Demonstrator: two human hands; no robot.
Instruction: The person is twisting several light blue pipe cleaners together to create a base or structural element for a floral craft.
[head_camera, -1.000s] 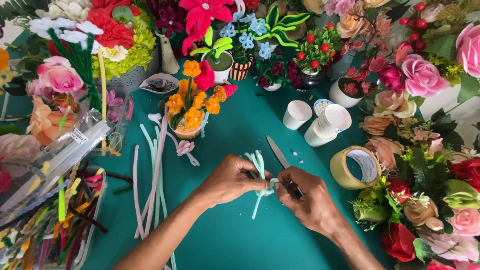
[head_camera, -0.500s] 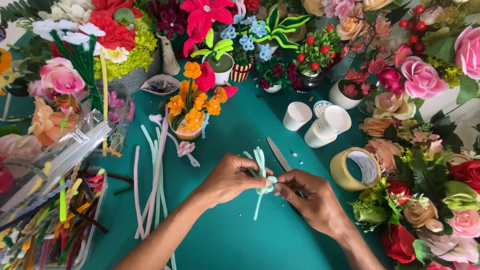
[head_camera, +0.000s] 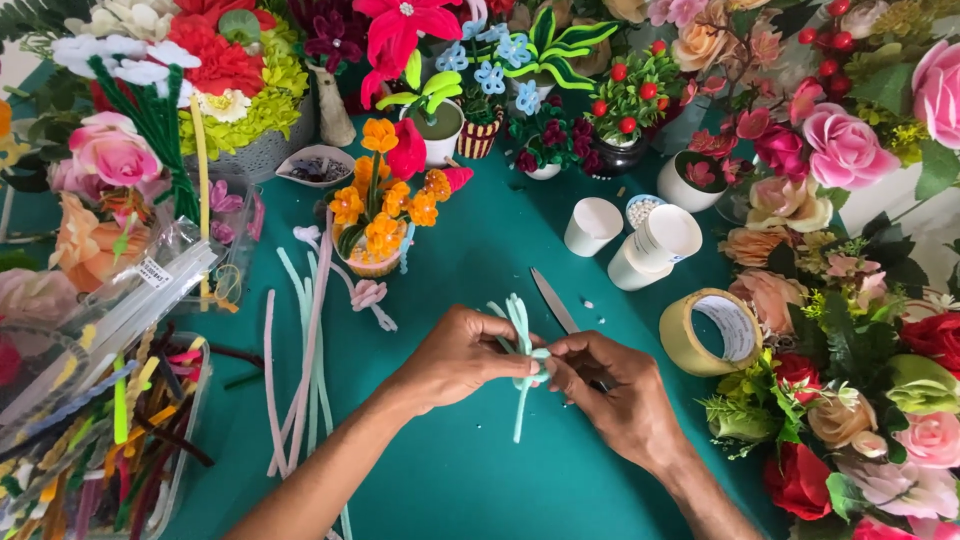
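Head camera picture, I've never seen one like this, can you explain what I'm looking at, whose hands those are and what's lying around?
The camera sits on a person's head and looks down, so both bare hands are that person's own. The left hand and right hand meet over a teal table and pinch a bundle of pale green fuzzy craft stems between them. Behind the hands lies a blade, probably scissors. To the right are a roll of tape and white paper cups. Loose pale stems lie to the left, beside a clear box of coloured stems. Handmade flowers surround everything.
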